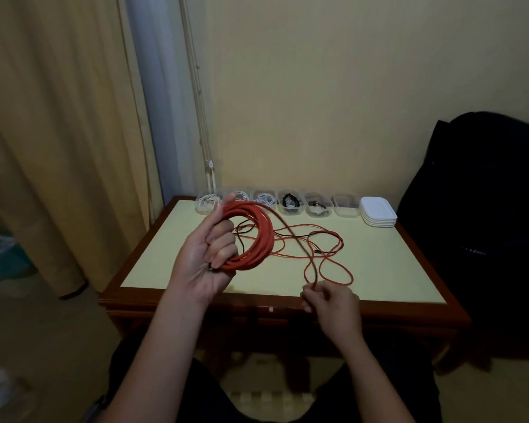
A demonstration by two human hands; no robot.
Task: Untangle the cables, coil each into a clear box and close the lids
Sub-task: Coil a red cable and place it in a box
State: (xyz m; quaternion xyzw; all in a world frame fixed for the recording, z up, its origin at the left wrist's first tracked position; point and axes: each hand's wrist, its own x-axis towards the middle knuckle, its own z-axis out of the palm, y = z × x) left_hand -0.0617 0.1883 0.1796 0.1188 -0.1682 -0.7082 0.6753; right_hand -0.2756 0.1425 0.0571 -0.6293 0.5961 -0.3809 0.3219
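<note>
My left hand (206, 257) is raised above the table and grips a thick coil of red cable (258, 236) wound in several loops. A loose strand runs from the coil down to my right hand (330, 303), which pinches it near the table's front edge. More red cable (327, 257) lies in loose loops on the tabletop, crossed by a thin black cable (242, 239). Several clear boxes (289, 203) stand in a row at the back edge, most holding coiled white or black cables; the rightmost one (345, 204) looks empty.
A stack of white lids (377, 212) sits at the back right of the wooden-rimmed table (409, 309). A dark bag (486, 227) stands close to the table's right side. Curtains (58, 132) hang at the left.
</note>
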